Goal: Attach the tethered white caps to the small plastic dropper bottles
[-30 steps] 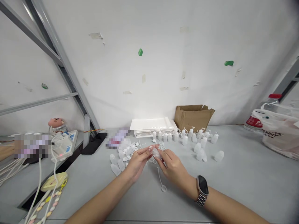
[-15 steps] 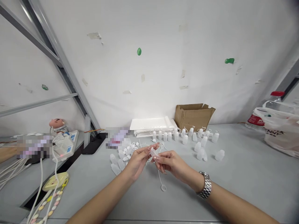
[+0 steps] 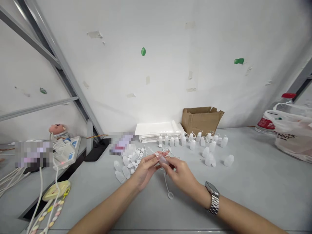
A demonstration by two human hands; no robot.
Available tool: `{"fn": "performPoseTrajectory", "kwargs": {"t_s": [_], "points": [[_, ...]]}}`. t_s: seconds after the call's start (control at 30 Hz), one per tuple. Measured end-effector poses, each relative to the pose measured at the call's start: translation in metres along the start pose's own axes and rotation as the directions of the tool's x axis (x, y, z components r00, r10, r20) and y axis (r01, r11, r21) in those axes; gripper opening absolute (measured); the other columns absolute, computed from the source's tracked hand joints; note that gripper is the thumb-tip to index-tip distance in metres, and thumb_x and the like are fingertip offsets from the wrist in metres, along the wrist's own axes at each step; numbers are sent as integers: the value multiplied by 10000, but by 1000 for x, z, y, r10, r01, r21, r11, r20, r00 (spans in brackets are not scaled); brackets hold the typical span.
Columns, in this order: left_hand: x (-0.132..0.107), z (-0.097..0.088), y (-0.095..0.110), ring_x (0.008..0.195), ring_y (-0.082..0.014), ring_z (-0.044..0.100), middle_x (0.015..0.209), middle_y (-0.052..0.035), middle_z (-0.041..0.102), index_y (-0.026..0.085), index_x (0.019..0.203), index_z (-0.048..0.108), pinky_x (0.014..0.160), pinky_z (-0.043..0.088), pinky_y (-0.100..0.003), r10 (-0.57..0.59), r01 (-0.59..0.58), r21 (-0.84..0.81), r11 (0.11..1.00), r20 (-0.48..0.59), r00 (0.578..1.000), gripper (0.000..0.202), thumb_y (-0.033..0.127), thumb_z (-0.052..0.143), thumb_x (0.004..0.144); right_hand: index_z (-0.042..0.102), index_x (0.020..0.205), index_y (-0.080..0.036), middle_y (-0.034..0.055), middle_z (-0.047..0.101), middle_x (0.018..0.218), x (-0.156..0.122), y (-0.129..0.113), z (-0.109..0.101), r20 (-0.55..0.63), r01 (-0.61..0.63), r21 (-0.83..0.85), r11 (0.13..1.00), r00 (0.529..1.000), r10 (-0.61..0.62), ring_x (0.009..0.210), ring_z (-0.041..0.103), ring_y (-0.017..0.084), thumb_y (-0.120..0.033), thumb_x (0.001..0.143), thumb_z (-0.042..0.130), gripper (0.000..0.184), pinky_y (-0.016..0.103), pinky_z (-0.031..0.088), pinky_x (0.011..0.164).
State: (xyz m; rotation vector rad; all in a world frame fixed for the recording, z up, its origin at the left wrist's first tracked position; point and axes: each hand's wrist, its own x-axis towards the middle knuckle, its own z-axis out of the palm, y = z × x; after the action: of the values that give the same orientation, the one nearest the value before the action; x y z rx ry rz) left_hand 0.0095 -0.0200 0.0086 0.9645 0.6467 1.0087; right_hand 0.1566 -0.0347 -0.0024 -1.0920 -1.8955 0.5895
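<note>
Between my hands is a small translucent plastic bottle [image 3: 163, 160], tilted. My left hand [image 3: 147, 168] pinches it from the left, fingertips near its upper end. From the right, my right hand [image 3: 179, 169] grips its body with thumb and fingers, which partly hide it. A thin white strap with a ring [image 3: 170, 195] lies on the table just below my hands. Left of them is a loose pile of white caps [image 3: 133, 165] beside several empty bottles [image 3: 126, 172]. Behind, several capped bottles [image 3: 183, 141] stand in a row.
A stack of white envelopes [image 3: 158, 130] and an open cardboard box [image 3: 202, 120] stand against the wall. More small bottles [image 3: 210, 160] are right of my hands. A plastic bag [image 3: 292, 136] sits at the far right. Cables and a power strip [image 3: 70, 154] are at left.
My right hand has shifted its grip on the bottle, turning more over it, and the wrist has rolled. Both hands have come closer together. The view has shifted slightly.
</note>
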Motion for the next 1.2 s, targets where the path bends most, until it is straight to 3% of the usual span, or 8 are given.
{"fn": "performPoseTrajectory", "kwargs": {"t_s": [0.2, 0.33, 0.43, 0.57, 0.7, 0.87, 1.07, 1.2], "points": [[-4, 4, 3, 1130, -264, 457, 1167, -102, 588, 165, 910, 677, 949, 310, -404, 41, -41, 89, 995, -2, 999, 216, 286, 582, 758, 540, 999, -75, 120, 587, 753, -3, 12, 3, -20, 420, -573, 703, 851, -525, 653, 492, 193, -119, 868, 357, 229, 328, 435, 589], [-5, 2, 4, 1185, -260, 412, 1194, -106, 570, 157, 957, 668, 979, 281, -393, 58, -58, 87, 994, -2, 998, 255, 300, 549, 783, 563, 938, -119, 86, 566, 733, 0, 3, 1, -58, 318, -377, 870, 929, -365, 657, 489, 177, -173, 870, 384, 199, 312, 418, 595], [-4, 0, 3, 1213, -265, 383, 1148, -111, 601, 143, 897, 685, 991, 274, -392, 64, -65, 40, 997, 31, 997, 241, 303, 548, 782, 556, 665, -151, 17, 504, 586, 4, -7, -6, 109, -13, 135, 991, 994, -2, 552, 452, 127, -259, 847, 452, 236, 265, 368, 532], [-2, 1, 3, 1199, -271, 402, 1057, -109, 646, 142, 671, 691, 998, 265, -383, 17, -18, 7, 1000, 112, 994, 286, 334, 520, 794, 517, 575, -133, -40, 410, 487, 11, -10, -16, 552, -519, 689, 505, 828, 98, 426, 321, 51, -272, 798, 524, 263, 209, 253, 435], [0, -1, 4, 1212, -268, 386, 1072, -112, 637, 144, 501, 631, 1006, 254, -360, -8, 3, 33, 999, 156, 988, 365, 330, 517, 795, 602, 720, -85, -43, 424, 486, 12, -3, -17, 645, -638, 746, 192, 764, 31, 420, 298, 34, -206, 763, 561, 135, 189, 228, 429], [2, -6, -1, 1157, -241, 442, 997, -82, 658, 169, 849, 679, 968, 302, -365, -6, 7, -60, 998, 7, 1000, 167, 261, 625, 721, 618, 697, -68, -33, 435, 468, 9, -1, -11, 621, -620, 768, 159, 782, 52, 430, 343, 41, -190, 751, 579, 140, 186, 246, 434], [-3, -5, -5, 1075, -216, 513, 862, -44, 678, 213, 817, 656, 943, 328, -377, -59, 87, -219, 972, 129, 990, 121, 286, 620, 728, 619, 760, -65, -47, 409, 490, 10, -5, -14, 633, -630, 767, 122, 774, 21, 419, 302, 27, -217, 789, 544, 171, 175, 246, 429], [-5, -2, 2, 1124, -255, 468, 1030, -85, 642, 170, 715, 677, 948, 317, -391, 3, 6, -57, 998, 160, 987, 144, 277, 587, 751, 566, 650, -107, -39, 439, 502, 9, -8, -16, 574, -547, 768, 334, 819, 19, 404, 334, 39, -301, 797, 545, 244, 194, 272, 417]]}}
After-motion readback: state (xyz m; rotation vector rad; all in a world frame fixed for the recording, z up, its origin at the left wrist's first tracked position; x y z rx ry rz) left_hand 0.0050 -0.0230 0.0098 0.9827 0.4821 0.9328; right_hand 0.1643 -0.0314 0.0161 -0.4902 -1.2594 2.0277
